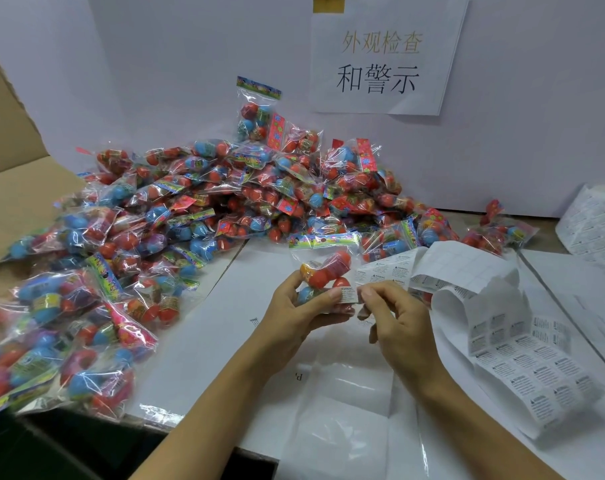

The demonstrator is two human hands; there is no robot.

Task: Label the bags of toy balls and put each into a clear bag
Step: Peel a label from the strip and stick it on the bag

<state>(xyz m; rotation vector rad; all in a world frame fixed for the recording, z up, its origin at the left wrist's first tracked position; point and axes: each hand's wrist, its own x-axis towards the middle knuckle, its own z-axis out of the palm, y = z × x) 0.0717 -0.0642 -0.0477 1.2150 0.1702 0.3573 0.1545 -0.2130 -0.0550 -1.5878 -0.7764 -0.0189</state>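
A bag of toy balls (323, 275) is being gripped above the table by the left hand (296, 306), steadied for labelling; a warning label (348, 294) is being pinched against it by the right hand (394, 313).

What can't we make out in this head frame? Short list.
- Warning label text: head view, too small and blurred to read.
- Whether the label is stuck down on the held bag: the left hand thumb and right hand fingers cover its edges.
- Label roll: cut off by the right edge.
- Label strip print: too small.
- Pile of bags count: bags overlap, left ones blurred.
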